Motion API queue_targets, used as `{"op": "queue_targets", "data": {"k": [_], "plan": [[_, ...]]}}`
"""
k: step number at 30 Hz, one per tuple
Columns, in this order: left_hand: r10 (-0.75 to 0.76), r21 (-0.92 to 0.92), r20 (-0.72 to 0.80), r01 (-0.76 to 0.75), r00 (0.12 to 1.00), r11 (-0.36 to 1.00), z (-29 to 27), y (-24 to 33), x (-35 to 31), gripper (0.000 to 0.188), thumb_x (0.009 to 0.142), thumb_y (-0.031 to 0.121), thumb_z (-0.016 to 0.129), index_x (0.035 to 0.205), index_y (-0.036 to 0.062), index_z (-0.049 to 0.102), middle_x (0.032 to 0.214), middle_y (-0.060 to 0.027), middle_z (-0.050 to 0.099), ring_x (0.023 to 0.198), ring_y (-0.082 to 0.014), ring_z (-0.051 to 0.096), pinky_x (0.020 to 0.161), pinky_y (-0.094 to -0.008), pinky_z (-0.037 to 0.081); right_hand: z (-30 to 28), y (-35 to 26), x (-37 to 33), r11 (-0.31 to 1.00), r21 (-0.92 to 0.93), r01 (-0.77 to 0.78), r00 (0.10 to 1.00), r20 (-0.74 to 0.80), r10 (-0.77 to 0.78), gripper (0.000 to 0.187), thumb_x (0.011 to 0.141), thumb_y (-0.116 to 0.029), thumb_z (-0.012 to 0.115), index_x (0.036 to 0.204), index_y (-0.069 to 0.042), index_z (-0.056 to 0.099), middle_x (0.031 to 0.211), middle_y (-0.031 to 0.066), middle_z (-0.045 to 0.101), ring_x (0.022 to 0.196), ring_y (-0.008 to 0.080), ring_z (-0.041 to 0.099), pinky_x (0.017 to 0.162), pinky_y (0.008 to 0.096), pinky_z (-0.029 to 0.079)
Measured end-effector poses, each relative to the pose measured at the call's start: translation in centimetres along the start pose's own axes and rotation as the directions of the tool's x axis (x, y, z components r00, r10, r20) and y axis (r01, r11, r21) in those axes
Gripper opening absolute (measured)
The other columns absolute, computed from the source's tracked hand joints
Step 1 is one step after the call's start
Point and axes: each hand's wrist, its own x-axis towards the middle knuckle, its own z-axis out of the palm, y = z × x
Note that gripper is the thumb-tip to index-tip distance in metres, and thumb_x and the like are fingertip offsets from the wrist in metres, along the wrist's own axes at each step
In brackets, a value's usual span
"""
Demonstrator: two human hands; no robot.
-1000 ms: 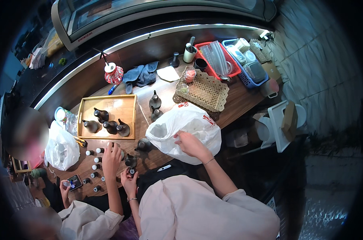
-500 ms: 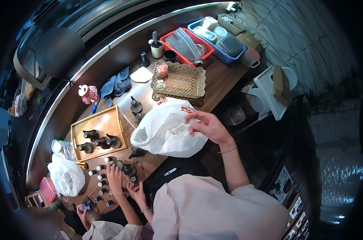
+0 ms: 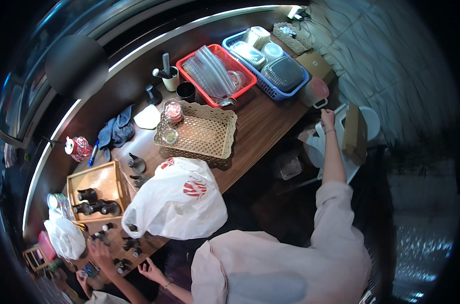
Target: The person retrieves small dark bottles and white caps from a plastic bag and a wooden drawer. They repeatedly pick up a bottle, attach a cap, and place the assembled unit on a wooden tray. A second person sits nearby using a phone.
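Taking the view as a clock face, the right hand [image 3: 328, 120] has left the white bag [image 3: 182, 205] and now reaches far out toward two o'clock at the end of a nearly straight arm. A second ago it was at the bag's crumpled top, and half a second ago it hovered just over it. Its fingers are now curled just below the handle of the clear pitcher [image 3: 319, 90], with the white plastic seat [image 3: 313, 151] beside it; I cannot tell whether it grips either one or is empty. The left hand [image 3: 151, 270] is at seven o'clock, off the table edge, fingers loosely spread and nothing visible in them; a second ago they were on a small dark piece. Small bottles [image 3: 122, 265] lie near its ten o'clock side. The change leaves the bag with neither hand on it, resting near eight o'clock by the table edge, a side with red marks facing up, while the work of the right hand has shifted to the far side. A co-worker's hand [image 3: 100, 255] reaches among little containers, also toward eight o'clock, below the wooden tray [image 3: 100, 177] of dark flasks [image 3: 110, 207]. The woven basket [image 3: 217, 133] sits at ten o'clock, the blue basket [image 3: 279, 92] at one.
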Motion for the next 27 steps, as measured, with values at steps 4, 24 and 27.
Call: {"op": "queue_targets", "data": {"k": [4, 24, 27], "plan": [[0.003, -0.255, -0.064, -0.019, 0.998, 0.967, -0.7, -0.1, -5.3, 0.080, 0.087, 0.032, 0.088, 0.150, 0.0038, 0.045, 0.126, -0.0159, 0.061, 0.095, -0.0227, 0.068, 0.079, -0.0357, 0.057, 7.3, -1.2, 7.1, 0.990, 0.121, 0.075, 0.990, 0.111, -0.089, 0.056, 0.094, -0.036, 0.071, 0.138, -0.004, 0.063, 0.116, 0.0178, 0.072, 0.097, 0.0304, 0.071, 0.075, 0.0432, 0.059], [-0.129, 0.016, -0.086, 0.131, 0.988, 0.991, -1.2, 2.1, -9.4, 0.077, 0.087, 0.041, 0.084, 0.145, 0.0032, 0.050, 0.126, -0.0183, 0.067, 0.094, -0.0265, 0.072, 0.086, -0.0392, 0.058, 0.1, -15.0, -11.3, 0.651, -0.248, 0.717, 0.667, -0.024, -0.745, 0.038, 0.109, -0.019, 0.053, 0.132, 0.009, 0.062, 0.127, 0.0273, 0.069, 0.116, 0.0368, 0.066, 0.101, 0.0409, 0.050], [-0.042, 0.027, 0.020, 0.041, 0.999, 0.999, -1.1, 2.2, -4.8, 0.073, 0.087, 0.041, 0.084, 0.142, 0.0035, 0.053, 0.124, -0.0171, 0.069, 0.094, -0.0255, 0.073, 0.085, -0.0384, 0.058, 1.2, -23.5, -25.4, 0.594, 0.052, 0.803, 0.589, 0.081, -0.804, 0.038, 0.109, -0.013, 0.052, 0.138, 0.010, 0.057, 0.135, 0.0235, 0.066, 0.120, 0.0289, 0.065, 0.106, 0.0384, 0.047]]}}
